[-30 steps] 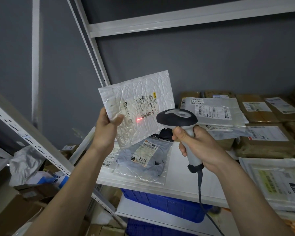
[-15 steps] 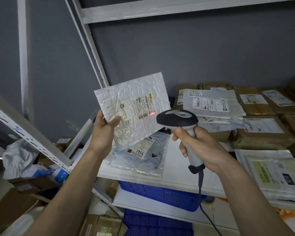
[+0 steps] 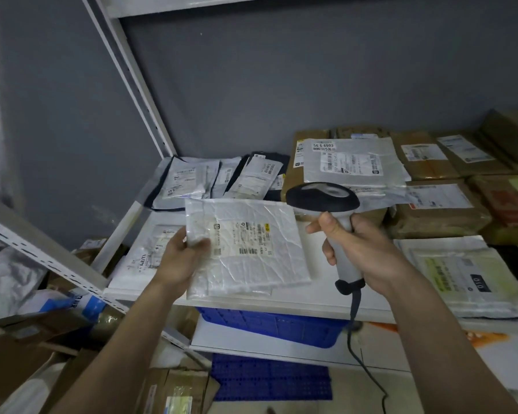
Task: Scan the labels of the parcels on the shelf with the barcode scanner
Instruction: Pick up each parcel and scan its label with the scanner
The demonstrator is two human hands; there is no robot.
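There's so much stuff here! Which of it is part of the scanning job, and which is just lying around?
Part of the job:
- barcode scanner, gripped by the right hand
- white padded parcel, held by the left hand
- labelled parcels on the shelf

Just lying about:
- blue crate under the shelf
- cardboard boxes on the floor

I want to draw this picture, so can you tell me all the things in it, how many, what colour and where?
white bubble mailer: one, white, held low over the shelf front
barcode scanner: one, grey and black, right of the mailer
shelf: one, white, across the middle
grey poly bags: several, grey and black, back left of shelf
brown parcels: several, brown, back right
clear bag parcel: one, whitish, on top of the brown parcels
blue crate: one, blue, under the shelf
left hand: one, grips the mailer's left edge
right hand: one, grips the scanner's handle
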